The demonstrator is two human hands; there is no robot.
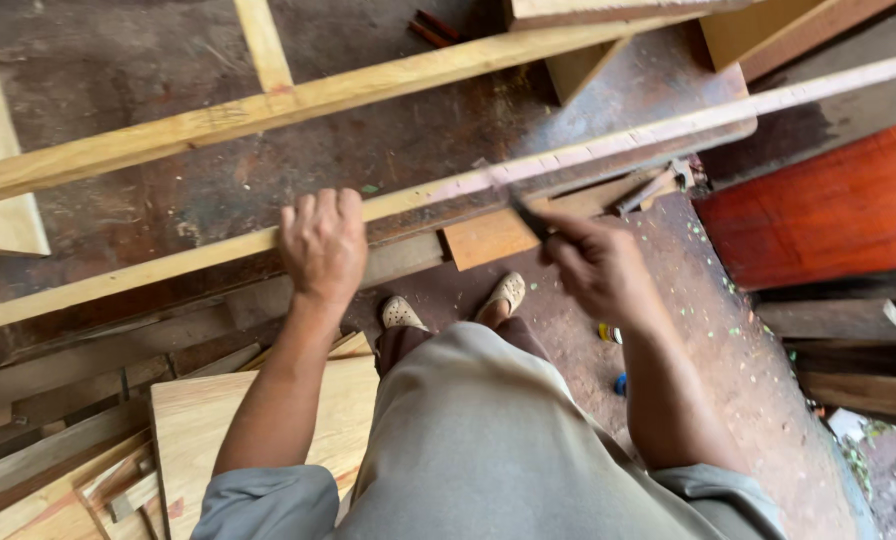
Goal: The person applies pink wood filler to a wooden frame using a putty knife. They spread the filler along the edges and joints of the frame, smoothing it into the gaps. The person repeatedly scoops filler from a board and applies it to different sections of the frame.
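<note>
Now my left hand (323, 245) presses flat on the long wooden strip (608, 148) crossing mid-frame; my right hand (593, 265) grips a dark pencil (528, 215) at its near edge, rusty table (268, 180) beyond.

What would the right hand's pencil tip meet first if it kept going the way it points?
Probably the long wooden strip on the bench: the right hand aims its pencil at the strip's near edge, though motion blur hides contact.
</note>
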